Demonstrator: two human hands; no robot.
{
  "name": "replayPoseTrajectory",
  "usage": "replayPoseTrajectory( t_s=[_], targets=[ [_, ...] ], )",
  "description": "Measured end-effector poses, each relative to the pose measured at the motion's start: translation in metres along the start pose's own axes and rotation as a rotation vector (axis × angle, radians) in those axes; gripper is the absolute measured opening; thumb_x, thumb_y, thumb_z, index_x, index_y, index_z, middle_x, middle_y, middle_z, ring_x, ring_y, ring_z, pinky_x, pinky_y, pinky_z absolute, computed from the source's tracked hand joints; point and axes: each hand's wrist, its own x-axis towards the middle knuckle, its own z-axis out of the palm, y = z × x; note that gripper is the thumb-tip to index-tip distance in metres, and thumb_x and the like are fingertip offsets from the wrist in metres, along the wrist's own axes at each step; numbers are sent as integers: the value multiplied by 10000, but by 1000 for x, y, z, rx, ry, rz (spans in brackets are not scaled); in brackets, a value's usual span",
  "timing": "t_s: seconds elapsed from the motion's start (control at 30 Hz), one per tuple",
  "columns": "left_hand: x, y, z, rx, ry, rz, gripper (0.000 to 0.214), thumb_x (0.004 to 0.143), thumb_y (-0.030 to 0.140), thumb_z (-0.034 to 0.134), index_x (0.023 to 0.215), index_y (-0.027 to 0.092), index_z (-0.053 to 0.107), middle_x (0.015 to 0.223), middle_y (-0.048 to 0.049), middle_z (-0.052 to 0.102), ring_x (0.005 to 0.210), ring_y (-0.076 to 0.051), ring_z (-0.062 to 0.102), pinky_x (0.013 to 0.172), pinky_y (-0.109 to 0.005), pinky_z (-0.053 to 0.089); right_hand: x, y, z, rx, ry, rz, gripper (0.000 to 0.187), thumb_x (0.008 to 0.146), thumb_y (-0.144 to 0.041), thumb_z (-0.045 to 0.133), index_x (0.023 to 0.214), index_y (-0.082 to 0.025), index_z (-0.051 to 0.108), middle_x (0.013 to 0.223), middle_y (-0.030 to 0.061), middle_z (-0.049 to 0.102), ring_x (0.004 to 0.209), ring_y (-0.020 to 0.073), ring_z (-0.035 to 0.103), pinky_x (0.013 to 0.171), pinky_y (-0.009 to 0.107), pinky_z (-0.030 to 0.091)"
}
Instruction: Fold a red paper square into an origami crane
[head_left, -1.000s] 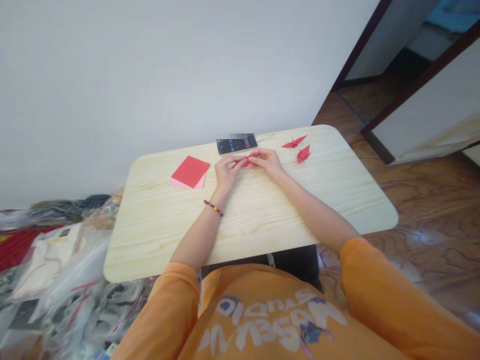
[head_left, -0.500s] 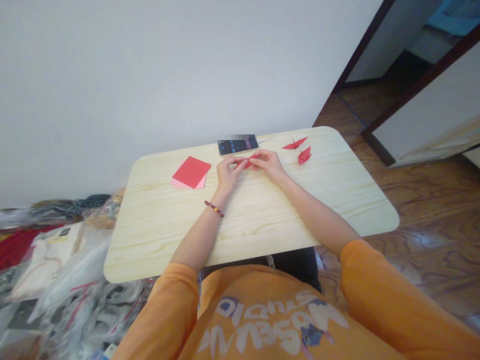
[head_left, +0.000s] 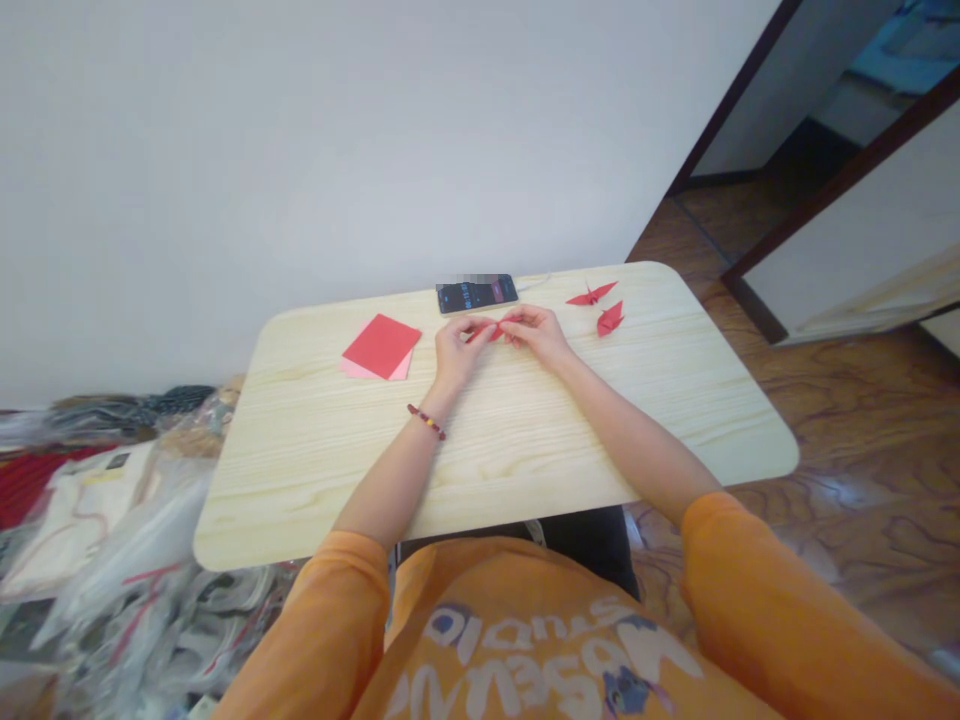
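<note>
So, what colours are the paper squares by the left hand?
A red sheet on a pink sheet; head view.

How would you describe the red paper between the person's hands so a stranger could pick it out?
On the pale wooden table, below the black phone, the person's left hand and right hand meet. Pinched between them is a small folded piece of red paper, the only paper held, while two red origami cranes lie right and a flat paper stack left.

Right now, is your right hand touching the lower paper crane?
Apart: the head view shows tabletop between the right hand and the lower paper crane.
</note>
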Motion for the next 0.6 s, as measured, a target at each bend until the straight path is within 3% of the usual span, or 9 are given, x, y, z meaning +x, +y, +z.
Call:
replayPoseTrajectory(
  t_s=[0.6],
  targets=[
    [-2, 1, -4, 68, 6, 114, 81, 775, 280, 681, 767, 210, 721, 813, -33, 709, 806, -173, 604, 794, -317, 474, -1, -2, 0, 9, 9, -1, 375, 534, -429, 833, 717, -164, 641, 568, -18, 620, 487, 75, 502, 457, 209, 381]
  ],
)
